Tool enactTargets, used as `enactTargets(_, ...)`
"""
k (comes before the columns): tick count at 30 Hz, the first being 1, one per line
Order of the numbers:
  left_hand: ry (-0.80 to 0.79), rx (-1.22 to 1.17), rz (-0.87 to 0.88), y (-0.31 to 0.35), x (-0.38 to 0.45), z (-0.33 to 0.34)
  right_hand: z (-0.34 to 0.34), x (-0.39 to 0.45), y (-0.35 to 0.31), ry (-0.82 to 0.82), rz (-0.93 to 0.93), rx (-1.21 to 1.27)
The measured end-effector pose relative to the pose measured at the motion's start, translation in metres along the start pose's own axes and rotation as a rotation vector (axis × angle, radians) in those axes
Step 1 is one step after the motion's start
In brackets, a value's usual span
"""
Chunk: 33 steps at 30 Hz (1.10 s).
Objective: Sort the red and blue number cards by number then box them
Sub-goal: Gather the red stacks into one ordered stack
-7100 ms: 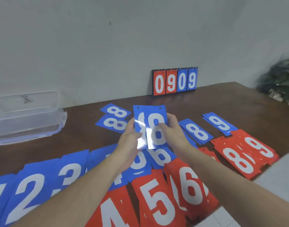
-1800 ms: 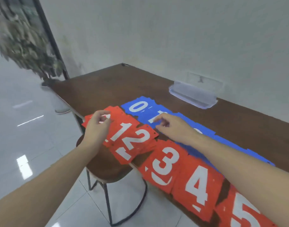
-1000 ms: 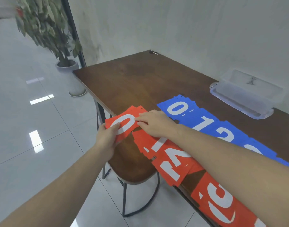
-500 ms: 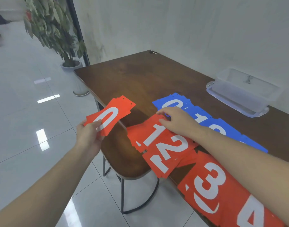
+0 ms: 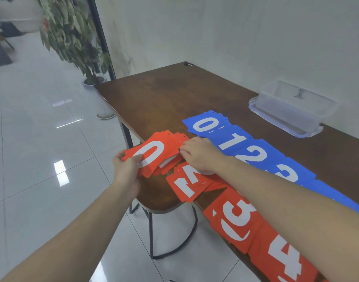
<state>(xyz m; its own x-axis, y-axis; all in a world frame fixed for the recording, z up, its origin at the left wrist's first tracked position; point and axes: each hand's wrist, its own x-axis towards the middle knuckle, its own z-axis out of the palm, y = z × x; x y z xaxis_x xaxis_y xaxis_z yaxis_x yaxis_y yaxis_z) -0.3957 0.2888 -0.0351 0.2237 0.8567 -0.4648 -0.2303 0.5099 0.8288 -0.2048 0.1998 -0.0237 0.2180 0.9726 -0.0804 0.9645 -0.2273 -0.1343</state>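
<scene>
Red number cards lie in a row along the near table edge: a red 2 pile (image 5: 191, 183), a red 3 (image 5: 236, 222) and a red 4 (image 5: 284, 259). My left hand (image 5: 126, 166) grips a stack of red 0 cards (image 5: 154, 152) by its near corner, laid over the red 1 pile. My right hand (image 5: 199, 152) rests on the far edge of that stack, fingers curled at its side. Behind runs a blue row: blue 0 (image 5: 205, 123), blue 1 (image 5: 233, 141), blue 2 (image 5: 253, 154), blue 3 (image 5: 286, 173).
A clear plastic box (image 5: 290, 108) stands open by the wall at the back right. The dark wooden table (image 5: 154, 98) ends at my left; a round stool (image 5: 160, 202) stands under its edge. A potted plant (image 5: 72, 37) stands beyond on the tiled floor.
My left hand has brought the red 0 stack back from the air down onto the red 1 pile. My right hand has shifted left onto the stack's far edge.
</scene>
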Motion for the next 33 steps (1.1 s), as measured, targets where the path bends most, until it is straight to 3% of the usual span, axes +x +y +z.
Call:
enactTargets(5,0.083,0.052,-0.011,0.001,0.004,-0.002,-0.004,0.004,-0.018,-0.017,0.094,0.281)
enactTargets(10,0.045,0.133,-0.039,-0.004,0.006,0.000,0.000,0.003,-0.015,-0.018,0.116,0.316)
enactTargets(16,0.044,0.132,0.006,-0.002,0.006,-0.001,0.001,-0.003,-0.007,0.040,0.109,0.680)
enactTargets(21,0.021,0.055,-0.005,0.003,0.004,-0.013,-0.012,-0.029,0.015,0.196,0.036,0.414)
enactTargets(28,-0.093,-0.100,-0.029,-0.001,-0.006,-0.038,-0.005,-0.086,0.050,0.158,0.040,0.126)
enactTargets(33,-0.170,-0.157,-0.089,-0.019,-0.030,-0.034,0.006,-0.104,0.050,0.123,0.016,0.054)
